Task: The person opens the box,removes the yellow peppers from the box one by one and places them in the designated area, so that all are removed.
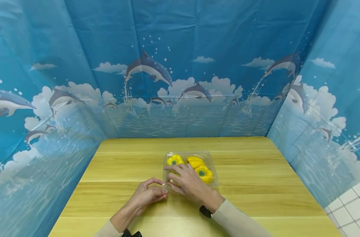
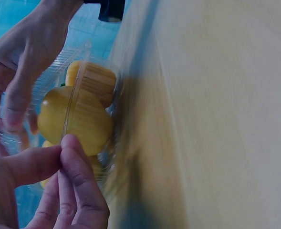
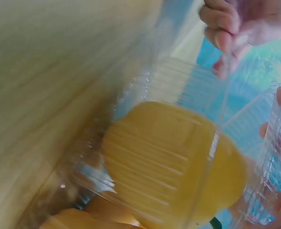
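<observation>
A clear plastic clamshell box (image 1: 214,172) holding several yellow bell peppers (image 1: 204,174) sits on the table. My left hand (image 1: 151,192) pinches the box's rim between thumb and fingertips at the front left corner, seen close up in the left wrist view. Over the box's left part reaches my right hand (image 1: 187,182), its curled fingers and thumb gripping the clear lid (image 3: 269,152). A gap shows between lid and lower rim in the right wrist view. Large in that view is one pepper (image 3: 159,157) behind the ridged side wall. From above, my right hand partly hides the peppers.
The wood-grain table (image 1: 251,197) extends around the box on all sides. Blue dolphin-print curtains (image 1: 185,65) hang behind it and at both sides. White tiles (image 1: 352,204) show at the lower right. A dark band (image 1: 205,211) circles my right wrist.
</observation>
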The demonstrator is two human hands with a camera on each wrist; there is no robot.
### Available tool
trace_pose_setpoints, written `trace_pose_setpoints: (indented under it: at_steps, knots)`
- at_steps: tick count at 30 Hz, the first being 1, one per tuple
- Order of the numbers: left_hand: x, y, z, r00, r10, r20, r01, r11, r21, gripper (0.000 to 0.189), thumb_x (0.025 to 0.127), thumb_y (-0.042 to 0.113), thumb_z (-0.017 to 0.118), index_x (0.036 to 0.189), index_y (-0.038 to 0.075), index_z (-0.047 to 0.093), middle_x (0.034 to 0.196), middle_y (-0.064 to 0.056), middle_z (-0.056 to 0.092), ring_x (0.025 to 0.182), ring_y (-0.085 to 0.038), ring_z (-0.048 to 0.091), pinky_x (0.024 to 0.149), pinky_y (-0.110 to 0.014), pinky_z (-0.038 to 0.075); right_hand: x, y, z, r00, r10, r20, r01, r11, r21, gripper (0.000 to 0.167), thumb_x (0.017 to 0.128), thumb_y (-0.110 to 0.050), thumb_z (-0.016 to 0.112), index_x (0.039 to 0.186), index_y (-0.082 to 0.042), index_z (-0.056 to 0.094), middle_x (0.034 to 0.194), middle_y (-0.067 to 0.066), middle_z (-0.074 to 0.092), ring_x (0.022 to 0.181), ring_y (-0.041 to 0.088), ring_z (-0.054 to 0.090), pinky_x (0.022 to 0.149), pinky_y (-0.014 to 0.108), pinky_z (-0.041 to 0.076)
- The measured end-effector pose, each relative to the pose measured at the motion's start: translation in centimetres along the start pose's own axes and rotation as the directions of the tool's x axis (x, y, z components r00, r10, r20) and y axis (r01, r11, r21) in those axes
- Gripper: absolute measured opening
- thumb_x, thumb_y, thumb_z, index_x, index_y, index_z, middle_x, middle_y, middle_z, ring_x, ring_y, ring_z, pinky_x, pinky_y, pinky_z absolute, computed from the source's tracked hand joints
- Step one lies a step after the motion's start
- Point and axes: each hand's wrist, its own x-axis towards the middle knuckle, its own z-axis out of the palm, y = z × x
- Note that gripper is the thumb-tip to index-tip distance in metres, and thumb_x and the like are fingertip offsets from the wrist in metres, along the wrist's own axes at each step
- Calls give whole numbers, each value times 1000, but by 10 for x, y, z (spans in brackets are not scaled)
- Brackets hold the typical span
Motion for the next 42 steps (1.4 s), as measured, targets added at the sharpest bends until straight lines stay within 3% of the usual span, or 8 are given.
trace_pose_setpoints:
  at_steps: [6,12,21,28,42]
  knots:
    - [0,4,0,1000,10,23,-10,1000,12,48,91,7,73,131,-5,50,113,-32,67,102,-42,68,93,-47,54,0,1,-1,1000,-25,8,25,999,-30,11,95,-27,71,105,-26,65,146,0,52,125,26,54,84,42,47]
    - [-1,8,2,996,72,51,-78,990,118,63,95,10,69,148,1,38,104,-30,69,97,-46,68,89,-47,56,-2,1,-1,998,-49,28,50,997,-63,12,95,-28,72,105,-25,66,149,3,51,130,33,52,92,49,49]
    - [-1,7,6,996,87,13,-88,984,155,73,94,9,71,156,9,33,99,-28,71,93,-45,69,83,-46,58,-14,4,-8,996,-43,82,49,995,-82,47,84,-23,82,127,-29,64,152,4,47,131,31,50,96,51,49]
    - [1,6,8,994,110,12,-111,981,158,81,93,8,72,160,15,27,99,-30,69,91,-45,70,83,-49,58,-30,10,-18,995,-34,90,43,994,-102,81,79,-12,83,147,-40,50,152,2,46,135,25,46,98,52,47]
    - [0,5,9,992,125,-3,-123,975,183,79,92,9,73,159,19,31,97,-30,69,87,-44,70,76,-44,60,-52,22,-30,998,-17,59,23,996,-89,86,78,-11,83,152,-33,46,147,9,52,132,26,50,101,51,47]
